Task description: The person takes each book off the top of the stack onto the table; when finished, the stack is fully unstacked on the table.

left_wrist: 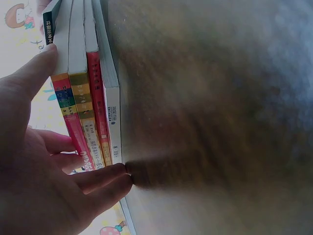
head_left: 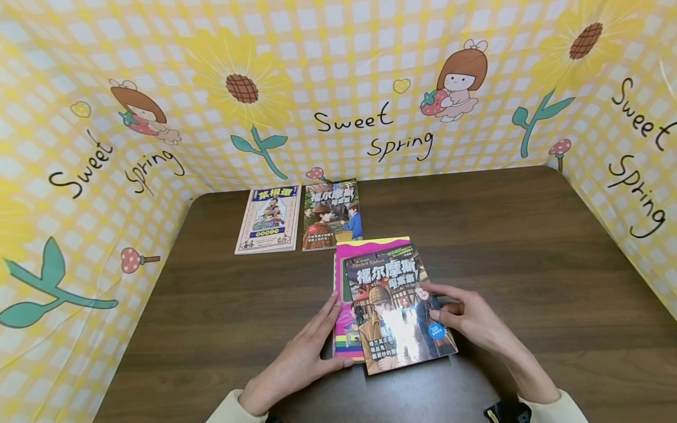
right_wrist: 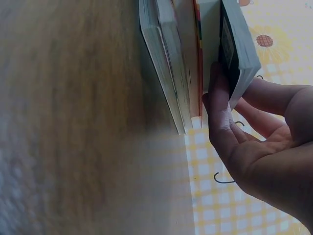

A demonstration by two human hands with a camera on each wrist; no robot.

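A glossy comic-style book (head_left: 391,323) with a detective in a cap on its cover lies tilted on top of a stack. Right under it, a pink-covered book (head_left: 342,249) shows along the left and top. My right hand (head_left: 471,317) pinches the top book by its right edge, thumb above and fingers beneath, as the right wrist view also shows. Along the stack's left side rests my left hand (head_left: 301,355), fingers fairly straight against the spines and thumb at the near corner. Lower in the stack, a red spine (left_wrist: 96,93) and a white spine (left_wrist: 113,122) show in the left wrist view.
Behind the stack, a cream book (head_left: 268,220) and another detective comic book (head_left: 333,217) lie side by side on the dark wooden table (head_left: 502,235). A yellow checked cloth (head_left: 338,70) with flowers and lettering surrounds the table's back and sides.
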